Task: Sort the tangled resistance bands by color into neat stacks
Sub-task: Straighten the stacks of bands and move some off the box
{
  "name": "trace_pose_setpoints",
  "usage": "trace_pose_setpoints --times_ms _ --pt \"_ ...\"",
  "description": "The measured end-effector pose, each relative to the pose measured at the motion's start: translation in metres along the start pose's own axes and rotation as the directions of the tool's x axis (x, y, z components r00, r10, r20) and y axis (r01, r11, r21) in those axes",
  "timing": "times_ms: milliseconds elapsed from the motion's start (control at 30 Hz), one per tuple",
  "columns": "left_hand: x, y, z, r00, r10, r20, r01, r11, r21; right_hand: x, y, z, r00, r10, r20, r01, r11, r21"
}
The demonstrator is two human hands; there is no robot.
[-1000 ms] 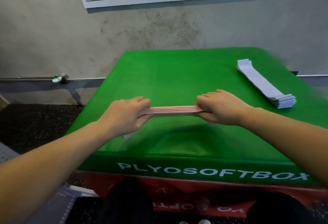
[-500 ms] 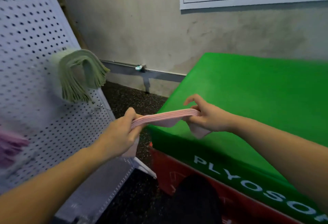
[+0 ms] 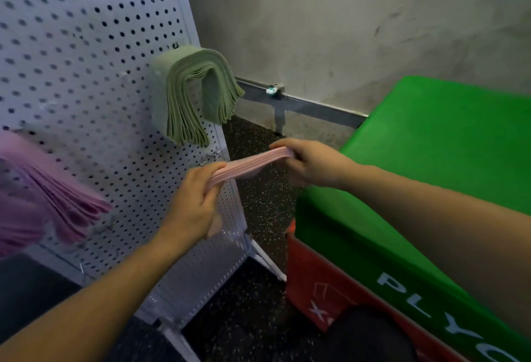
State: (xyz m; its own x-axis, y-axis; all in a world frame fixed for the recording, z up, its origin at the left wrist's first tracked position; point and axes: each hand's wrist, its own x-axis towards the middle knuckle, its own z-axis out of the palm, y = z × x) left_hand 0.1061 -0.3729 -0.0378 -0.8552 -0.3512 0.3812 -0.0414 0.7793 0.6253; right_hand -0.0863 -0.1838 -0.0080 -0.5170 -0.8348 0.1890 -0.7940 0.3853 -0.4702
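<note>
Left hand (image 3: pixel 192 198) and right hand (image 3: pixel 311 162) gripping pink bands (image 3: pixel 249 164), ends hidden in fists

Blurred purple bands (image 3: pixel 48 189) cut off at left edge; box lettering (image 3: pixel 448 321) cropped.

white pegboard (image 3: pixel 86 74) | green plyo box (image 3: pixel 431 160) | speckled floor (image 3: pixel 258 218) | wall rail (image 3: pixel 310 106)

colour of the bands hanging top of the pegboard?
Pale sage green bands, head view.
</note>
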Motion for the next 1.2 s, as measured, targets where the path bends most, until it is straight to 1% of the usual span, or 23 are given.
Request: trace_pose_setpoints --times_ms 67,167,233,333,433,567,633,700,800,933,1000,1100,1200 --pt "0.007 -0.006 -0.001 0.997 -0.021 -0.068 0.02 1.0 -0.013 0.017 0.0 0.003 0.999 -0.012 -0.045 0.009 0.997 -0.077" --pt "0.014 -0.014 0.001 0.993 -0.058 -0.105 0.054 0.998 -0.039 0.042 0.004 0.009 0.99 -0.076 -0.121 0.039 0.96 -0.277" --pt "0.02 -0.022 0.003 0.988 -0.086 -0.126 0.084 0.996 -0.022 0.059 0.007 0.014 0.981 -0.119 -0.154 0.063 0.943 -0.326" --pt "0.03 -0.04 0.008 0.978 -0.124 -0.17 0.123 0.992 -0.016 0.082 0.011 0.021 0.974 -0.153 -0.169 0.086 0.932 -0.352" --pt "0.036 -0.05 0.012 0.965 -0.087 -0.245 0.107 0.992 0.066 0.098 0.013 0.03 0.976 -0.138 -0.166 0.071 0.93 -0.36" --pt "0.041 -0.059 0.019 0.913 -0.077 -0.401 0.125 0.988 0.095 0.115 0.013 0.047 0.977 -0.125 -0.171 0.059 0.937 -0.344" --pt "0.039 -0.065 0.026 0.899 -0.055 -0.435 0.127 0.982 0.138 0.119 0.013 0.058 0.983 -0.101 -0.153 0.046 0.944 -0.325" --pt "0.033 -0.075 0.033 0.899 -0.054 -0.435 0.14 0.976 0.168 0.12 0.015 0.07 0.993 -0.061 -0.102 0.027 0.951 -0.308" --pt "0.024 -0.09 0.044 0.912 -0.087 -0.4 0.175 0.966 0.189 0.116 0.019 0.087 0.999 0.009 -0.037 -0.019 0.959 -0.282" --pt "0.015 -0.1 0.054 0.936 -0.058 -0.346 0.133 0.971 0.197 0.114 0.019 0.104 0.997 0.076 0.007 -0.072 0.969 -0.235" --pt "0.014 -0.103 0.058 0.946 -0.062 -0.318 0.12 0.979 0.166 0.111 0.017 0.111 0.994 0.109 0.023 -0.101 0.968 -0.231" --pt "0.014 -0.101 0.061 0.957 -0.125 -0.262 0.153 0.984 0.089 0.107 0.011 0.123 0.983 0.174 0.058 -0.158 0.964 -0.213" --pt "0.016 -0.092 0.059 0.953 -0.159 -0.258 0.186 0.979 0.08 0.102 0.003 0.13 0.971 0.228 0.078 -0.212 0.962 -0.174"
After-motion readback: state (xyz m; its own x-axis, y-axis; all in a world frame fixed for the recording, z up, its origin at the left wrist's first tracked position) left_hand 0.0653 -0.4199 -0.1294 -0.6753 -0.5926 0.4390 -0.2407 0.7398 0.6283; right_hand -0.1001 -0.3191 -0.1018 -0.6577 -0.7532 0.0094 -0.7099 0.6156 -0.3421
